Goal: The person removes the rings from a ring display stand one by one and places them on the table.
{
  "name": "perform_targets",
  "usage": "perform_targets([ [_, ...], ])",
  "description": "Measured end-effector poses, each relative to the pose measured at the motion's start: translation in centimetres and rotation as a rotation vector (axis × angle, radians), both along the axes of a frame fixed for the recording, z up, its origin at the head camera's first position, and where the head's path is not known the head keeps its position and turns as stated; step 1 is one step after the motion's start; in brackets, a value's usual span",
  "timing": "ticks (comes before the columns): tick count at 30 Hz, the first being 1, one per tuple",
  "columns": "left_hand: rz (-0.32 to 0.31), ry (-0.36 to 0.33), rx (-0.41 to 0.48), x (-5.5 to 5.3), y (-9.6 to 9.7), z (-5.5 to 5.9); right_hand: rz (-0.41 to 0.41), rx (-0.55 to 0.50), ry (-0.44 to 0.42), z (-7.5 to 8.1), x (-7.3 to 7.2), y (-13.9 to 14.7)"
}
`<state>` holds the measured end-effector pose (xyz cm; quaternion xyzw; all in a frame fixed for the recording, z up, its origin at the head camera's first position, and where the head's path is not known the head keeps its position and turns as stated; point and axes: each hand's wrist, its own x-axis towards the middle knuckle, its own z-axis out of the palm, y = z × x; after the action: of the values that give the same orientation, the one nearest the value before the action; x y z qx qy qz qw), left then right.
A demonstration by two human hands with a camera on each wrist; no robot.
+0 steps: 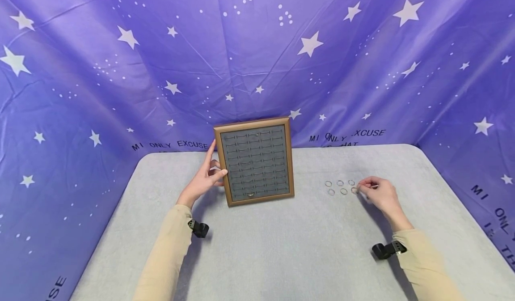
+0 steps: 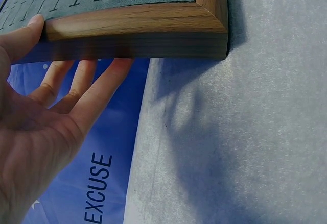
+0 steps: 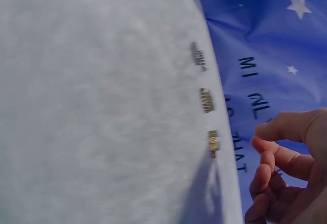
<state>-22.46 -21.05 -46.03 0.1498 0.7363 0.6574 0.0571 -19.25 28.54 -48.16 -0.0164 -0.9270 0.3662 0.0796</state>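
A wood-framed ring display board [image 1: 257,167], with rows of slots in a dark grey panel, stands tilted up on the table. My left hand [image 1: 203,180] grips its left side, thumb on the front of the frame [image 2: 138,22] and fingers behind. One ring [image 1: 251,194] sits in the panel's bottom row. To the board's right, several rings [image 1: 340,183] lie on the table in two short rows. My right hand [image 1: 378,193] is at their right end, fingertips overlapping the nearest ring. In the right wrist view its fingers [image 3: 286,157] are loosely curled, nothing visible between thumb and forefinger.
The table [image 1: 281,252] has a pale grey cloth top with rounded back corners. A purple star-print curtain [image 1: 257,46] hangs close behind and along both sides. Each sleeve bears a black wrist camera [image 1: 199,228].
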Motion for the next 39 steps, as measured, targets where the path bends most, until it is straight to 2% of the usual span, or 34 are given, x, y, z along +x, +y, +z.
perform_targets([
  [8,-0.001,-0.012,0.007,0.0,0.0,0.1,0.024,-0.052,0.029,1.4,-0.1,-0.4],
  [14,0.001,-0.007,0.007,0.0,0.0,0.1,0.085,-0.092,0.041,2.0,0.0,-1.7],
  [19,-0.004,-0.005,0.009,-0.1,-0.1,0.0,0.118,-0.129,0.043,2.2,0.2,-3.0],
  [24,-0.004,-0.017,0.008,-0.1,-0.1,0.0,0.158,-0.189,0.009,1.9,0.3,-4.3],
  [28,-0.014,-0.025,0.018,-0.1,-0.1,0.2,0.191,-0.189,-0.005,1.8,0.4,-5.5],
  [33,-0.032,-0.046,0.026,0.6,0.2,1.9,0.236,-0.203,-0.011,1.8,0.5,-7.1],
  [35,-0.033,-0.058,0.026,0.6,0.2,2.0,0.259,-0.216,-0.006,1.8,0.5,-7.8],
  [39,-0.026,-0.068,0.036,0.0,-0.2,0.7,0.322,-0.239,0.0,1.6,0.5,-9.0],
])
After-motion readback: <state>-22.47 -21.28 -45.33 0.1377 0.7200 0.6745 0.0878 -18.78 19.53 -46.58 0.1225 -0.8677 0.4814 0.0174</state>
